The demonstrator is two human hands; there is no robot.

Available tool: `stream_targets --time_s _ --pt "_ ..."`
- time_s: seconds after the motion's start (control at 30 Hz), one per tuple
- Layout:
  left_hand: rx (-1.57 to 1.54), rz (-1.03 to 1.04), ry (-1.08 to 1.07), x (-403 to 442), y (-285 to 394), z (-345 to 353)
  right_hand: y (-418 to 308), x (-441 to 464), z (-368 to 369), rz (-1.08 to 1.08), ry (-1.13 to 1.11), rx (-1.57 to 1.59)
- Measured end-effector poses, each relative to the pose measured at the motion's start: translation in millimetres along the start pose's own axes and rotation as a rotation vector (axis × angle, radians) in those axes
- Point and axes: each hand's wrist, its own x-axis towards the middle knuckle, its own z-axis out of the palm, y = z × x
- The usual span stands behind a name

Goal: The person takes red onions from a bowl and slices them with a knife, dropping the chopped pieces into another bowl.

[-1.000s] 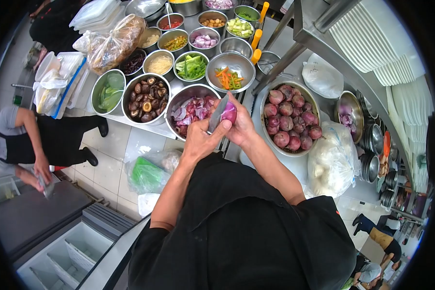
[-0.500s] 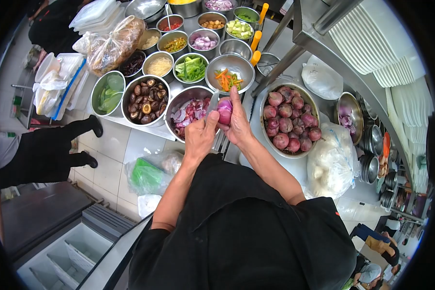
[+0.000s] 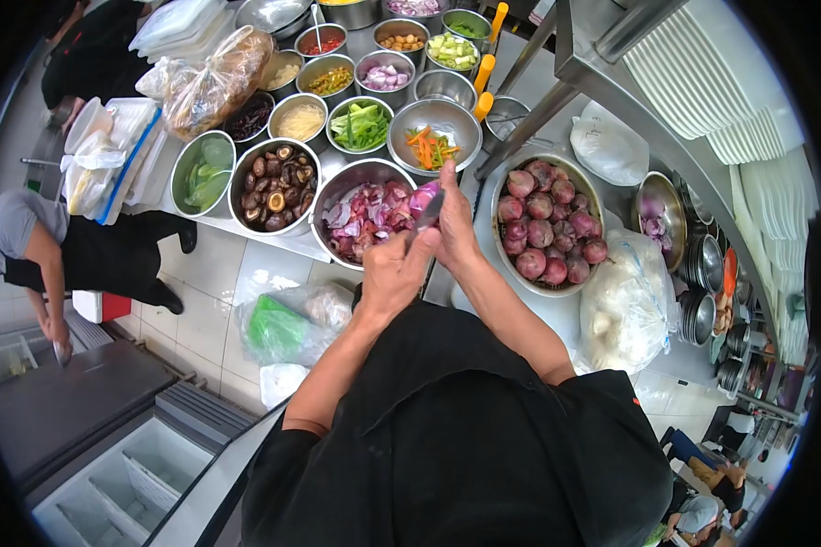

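Observation:
My left hand (image 3: 397, 278) is closed around a knife (image 3: 430, 212), whose handle is hidden in the fist. The blade points up and lies against a peeled red onion (image 3: 423, 195). My right hand (image 3: 457, 226) grips this onion, its thumb stretched upward and its other fingers mostly hidden. Just beyond both hands stands a steel pot (image 3: 316, 221) holding purple onion pieces (image 3: 365, 214); the onion is over its right edge. To the right of my right hand, a steel bowl (image 3: 494, 228) is full of whole red onions (image 3: 556, 214).
Steel bowls of mushrooms (image 3: 274, 187), green peppers (image 3: 360, 128) and carrot strips (image 3: 431, 146) crowd the counter. A metal post (image 3: 529, 132) rises at right, under shelves of stacked plates (image 3: 684, 73). A bag of white contents (image 3: 625, 305) sits at right. A co-worker (image 3: 41, 242) bends over a freezer (image 3: 73, 401).
The knife blade has swung from the onion's left side to its right, near my right thumb. My left hand has moved slightly right and down. The co-worker at left has come further into view.

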Motion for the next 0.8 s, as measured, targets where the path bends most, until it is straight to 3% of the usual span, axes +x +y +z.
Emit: stream_targets --time_s 0.07,0.2,0.33,0.47,0.57,0.67,0.8 --pt "-0.03 -0.053 0.061 4.7 9.5 -9.3 -3.4 0.5 -8.4 0.06 -0.072 0.083" --pt "0.478 -0.105 0.106 23.9 -25.0 -31.5 -9.4 -0.9 -9.2 0.143 -0.057 0.162" --pt "0.643 -0.152 0.06 30.4 -42.5 -44.8 1.1 7.2 -18.2 0.153 -0.152 0.142" --pt "0.528 -0.176 0.043 29.1 -33.3 -49.9 1.4 3.5 -12.3 0.14 -0.202 0.096" --pt "-0.023 -0.241 -0.135 24.3 -17.7 -46.3 4.1 2.7 -10.3 0.098 -0.23 0.048" --pt "-0.204 -0.154 -0.21 20.5 -17.6 -37.9 5.8 -0.2 -3.3 0.035 -0.232 0.011" --pt "-0.126 -0.178 -0.257 21.1 -13.4 -36.5 7.1 1.5 -7.4 0.041 -0.271 -0.053"
